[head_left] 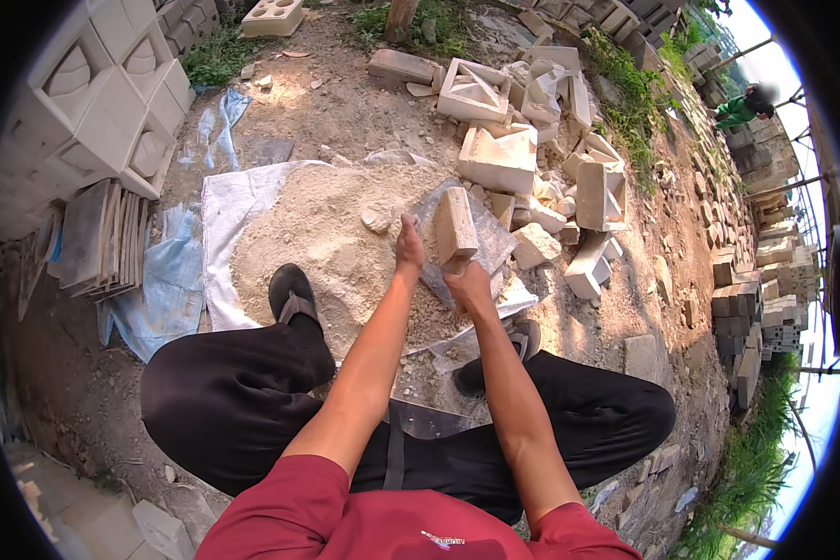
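Observation:
My right hand (467, 280) is wrapped round the narrower near end of a tan rectangular block (455, 222), perhaps a wooden mallet; its grip end is partly hidden. Under the block lies a flat grey slab (495, 238), dusty on top. To the left of it my left hand (409, 245) is held edge-on over the heap, fingers stretched and nothing seen in them. Beside those fingers sits a pale lump (376, 219) on a heap of sandy crushed material (299, 233). The heap is spread over a white sheet (222, 247) between my feet.
Broken hollow blocks (497, 157) and rubble lie at the far right of the heap. Pale blocks (103, 93) are stacked at the left, above thin boards (112, 238) and blue plastic sheeting (163, 280). A person in green (739, 110) is at the far right.

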The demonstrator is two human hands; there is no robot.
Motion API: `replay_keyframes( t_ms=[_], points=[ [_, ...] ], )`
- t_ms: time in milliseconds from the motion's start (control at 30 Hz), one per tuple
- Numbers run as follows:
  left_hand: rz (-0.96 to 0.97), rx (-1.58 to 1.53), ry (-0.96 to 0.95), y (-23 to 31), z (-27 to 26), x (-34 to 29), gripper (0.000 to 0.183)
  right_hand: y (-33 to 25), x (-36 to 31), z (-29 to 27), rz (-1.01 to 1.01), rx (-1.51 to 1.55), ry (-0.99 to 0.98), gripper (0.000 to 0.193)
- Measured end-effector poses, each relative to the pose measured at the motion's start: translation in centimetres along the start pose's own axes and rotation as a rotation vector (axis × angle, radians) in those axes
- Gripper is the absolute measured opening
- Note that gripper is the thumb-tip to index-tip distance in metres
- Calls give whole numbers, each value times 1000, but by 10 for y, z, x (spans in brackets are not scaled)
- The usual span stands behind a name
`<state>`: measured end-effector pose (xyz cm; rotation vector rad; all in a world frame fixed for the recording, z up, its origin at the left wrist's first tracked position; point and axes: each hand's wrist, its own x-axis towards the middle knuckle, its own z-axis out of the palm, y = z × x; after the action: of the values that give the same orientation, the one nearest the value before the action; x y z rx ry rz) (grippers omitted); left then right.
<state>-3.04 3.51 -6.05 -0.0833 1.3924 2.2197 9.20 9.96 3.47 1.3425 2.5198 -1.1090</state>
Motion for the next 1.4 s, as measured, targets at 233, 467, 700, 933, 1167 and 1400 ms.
replay_keyframes(
  t_ms=[233,467,700,933,1167,1400],
  points=[
    [-22,59,-211,-7,24,-27,83,24,0,12,-74,2,153,50],
    [-78,-137,71,13,7,-16,83,-8,-13,3,-16,42,97,54],
    [-148,-27,-39,49,9,-10,62,14,4,-3,-17,-13,25,48],
    [-133,133,-62,23,-33,1,63,-25,-28,18,-29,80,97,58],
    [-158,133,-270,-18,-23,-19,81,-38,-12,-4,46,56,-99,56],
    [-186,-140,-262,16,31,-49,88,36,-5,33,-123,-21,306,48]
  ],
)
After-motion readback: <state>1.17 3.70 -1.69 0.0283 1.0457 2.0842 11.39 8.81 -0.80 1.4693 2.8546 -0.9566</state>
